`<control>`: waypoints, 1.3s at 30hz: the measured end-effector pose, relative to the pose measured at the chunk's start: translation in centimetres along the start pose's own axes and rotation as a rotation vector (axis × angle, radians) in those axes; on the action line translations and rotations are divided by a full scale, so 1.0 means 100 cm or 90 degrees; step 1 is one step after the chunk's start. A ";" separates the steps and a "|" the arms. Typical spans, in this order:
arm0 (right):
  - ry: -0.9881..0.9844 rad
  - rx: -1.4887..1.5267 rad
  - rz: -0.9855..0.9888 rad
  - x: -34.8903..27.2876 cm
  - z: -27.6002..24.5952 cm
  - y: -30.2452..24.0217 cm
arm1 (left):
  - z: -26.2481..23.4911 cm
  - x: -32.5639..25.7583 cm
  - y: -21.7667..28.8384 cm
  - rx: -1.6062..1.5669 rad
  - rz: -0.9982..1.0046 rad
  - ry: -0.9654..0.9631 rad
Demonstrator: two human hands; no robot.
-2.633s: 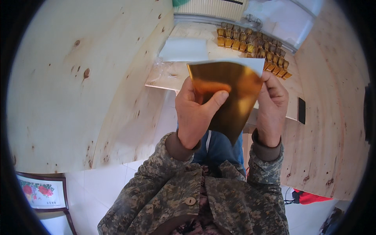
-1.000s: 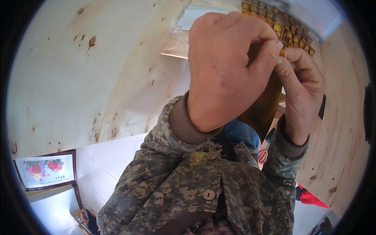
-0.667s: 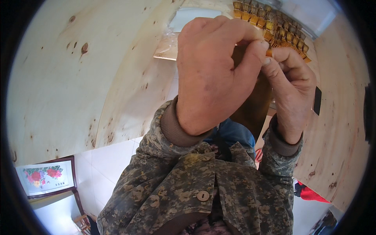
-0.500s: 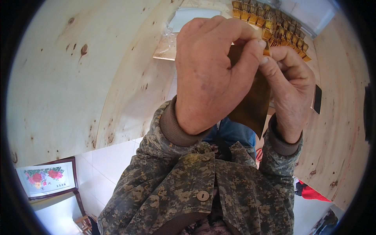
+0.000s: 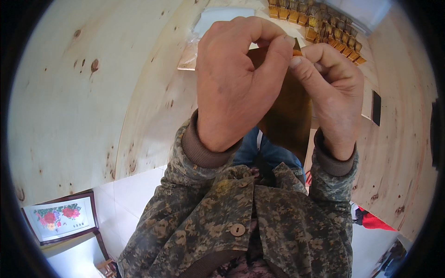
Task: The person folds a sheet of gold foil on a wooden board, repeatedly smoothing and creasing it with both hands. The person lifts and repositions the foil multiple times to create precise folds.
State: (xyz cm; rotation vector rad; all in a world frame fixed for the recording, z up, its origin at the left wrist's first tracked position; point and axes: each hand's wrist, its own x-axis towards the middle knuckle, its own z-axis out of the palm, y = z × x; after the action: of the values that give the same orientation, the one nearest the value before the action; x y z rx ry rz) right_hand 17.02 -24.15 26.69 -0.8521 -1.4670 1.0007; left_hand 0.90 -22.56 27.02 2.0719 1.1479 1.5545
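A dark brown, slightly shiny thin sheet (image 5: 287, 113) hangs down between my two raised hands. My left hand (image 5: 241, 85) is closed, thumb against forefinger, pinching the sheet's upper edge. My right hand (image 5: 331, 92) is closed too, its thumb and bent fingers gripping beside the left fingertips at the same edge. A small orange piece (image 5: 297, 53) shows between the fingertips of both hands; its kind cannot be made out. Behind my left hand, part of the sheet is hidden.
Beyond my hands stand rows of golden, fan-shaped bundles (image 5: 324, 28). A pale sheet (image 5: 225, 21) lies to their left. Pale wooden boards (image 5: 92, 125) flank me, with a black flat rectangle (image 5: 376, 108) on the right one. A framed flower picture (image 5: 60, 217) is at lower left.
Both hands have shifted slightly left and up, carrying the brown sheet with them. The fingertips are a little farther apart, and more of the orange piece shows.
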 end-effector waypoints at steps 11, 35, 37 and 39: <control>0.049 0.012 -0.001 0.000 0.003 0.006 | 0.002 -0.005 0.000 -0.026 -0.013 0.006; 0.038 0.014 -0.001 -0.003 0.004 0.005 | -0.002 -0.008 -0.002 0.007 0.023 0.008; 0.039 0.023 -0.004 -0.003 0.005 0.005 | -0.002 -0.008 -0.001 0.023 0.025 0.011; 0.040 0.004 -0.001 -0.003 0.005 0.005 | -0.002 -0.010 0.000 0.012 0.002 0.009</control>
State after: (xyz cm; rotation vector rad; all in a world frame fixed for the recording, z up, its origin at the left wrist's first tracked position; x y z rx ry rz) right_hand 16.57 -24.33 26.13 -0.8710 -1.4111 0.9691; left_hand 0.67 -23.31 26.47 2.0798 1.1690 1.5679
